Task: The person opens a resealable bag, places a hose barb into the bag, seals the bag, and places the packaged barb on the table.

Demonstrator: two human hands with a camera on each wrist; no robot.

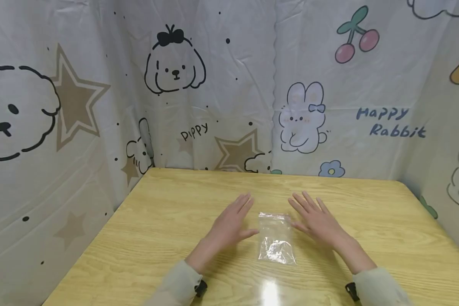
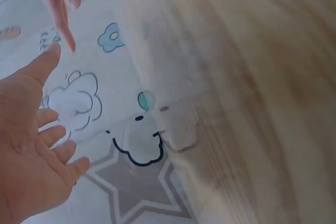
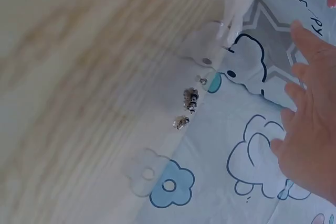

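A small clear plastic zip bag (image 1: 277, 238) lies flat on the wooden table, its top strip toward the back. Beside its left edge is my left hand (image 1: 229, 223), fingers straight and thumb pointing at the bag. My right hand (image 1: 318, 221) is at the other side, fingers spread, its thumb close to the bag's upper right edge. Neither hand holds anything. In the right wrist view, small dark shiny pieces (image 3: 191, 100) show near the table's far edge; their kind is unclear, and I cannot make them out in the head view.
The wooden table (image 1: 157, 221) is glossy and reflects light near its front. A printed curtain (image 1: 229, 85) with dogs, stars and a rabbit hangs along the back and both sides. Dark straps (image 1: 200, 288) sit at both cuffs.
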